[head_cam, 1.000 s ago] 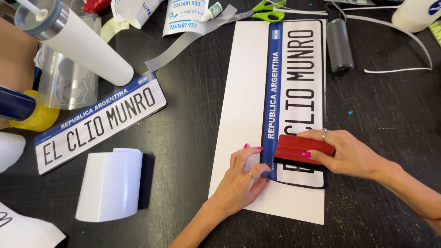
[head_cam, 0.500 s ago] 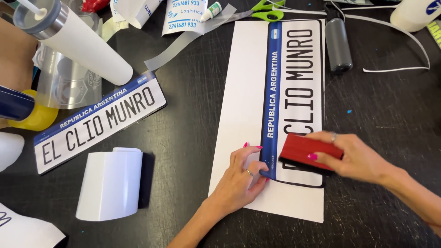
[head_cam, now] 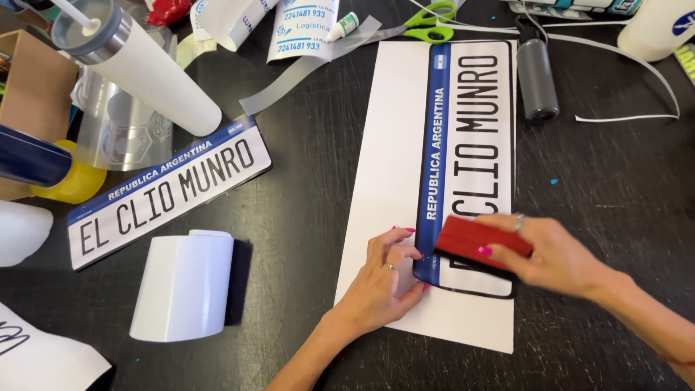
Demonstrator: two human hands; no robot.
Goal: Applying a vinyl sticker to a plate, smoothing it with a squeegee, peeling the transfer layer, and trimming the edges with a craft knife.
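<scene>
Right hand [head_cam: 557,253] grips the red squeegee [head_cam: 481,242], now drawn nearer the licence-plate sticker's [head_cam: 470,145] lower end on the white backing sheet [head_cam: 391,145]; left hand [head_cam: 380,282], fingers spread, pins the sticker's corner.

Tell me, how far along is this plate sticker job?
Looks done: one finished plate lies aside at left, and the upper stretch of the plate sticker lies flat on the white sheet. In hand: the right hand presses a red squeegee across the sticker's lower part, while the left hand pins its blue edge. Left: probably the bottom end under the squeegee, nearest the person.
</scene>
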